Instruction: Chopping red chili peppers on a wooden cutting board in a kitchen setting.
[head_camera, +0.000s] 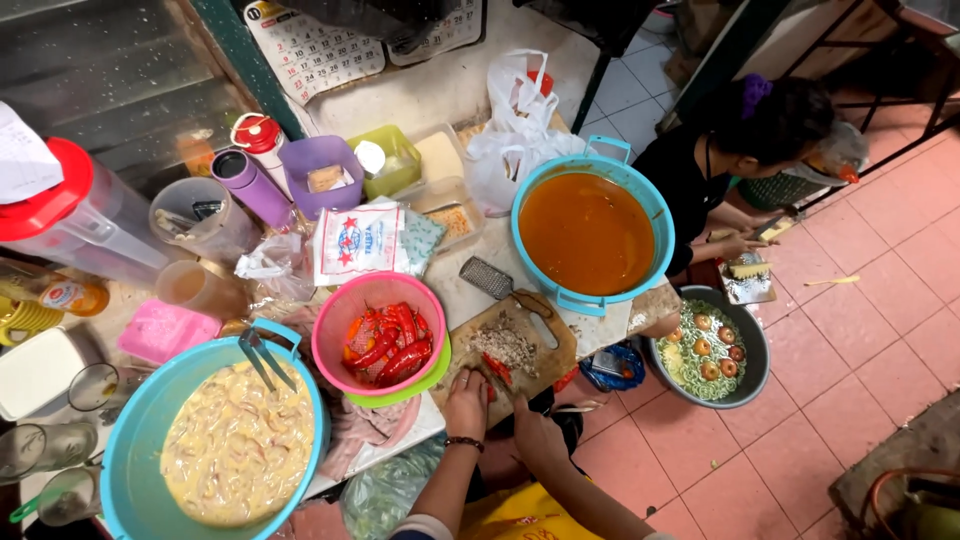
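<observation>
My left hand rests on the near edge of a wooden cutting board, fingers curled by a red chili. My right hand sits just below the board's front edge; whether it holds a knife I cannot tell. A pile of chopped bits lies in the board's middle. A pink bowl of red chilies stands left of the board, stacked on a green one.
A blue basin of orange sauce stands behind the board, and a metal grater beside it. A blue basin of creamy mix with tongs is at left. Another person crouches on the pink tiled floor by a dark bowl of food.
</observation>
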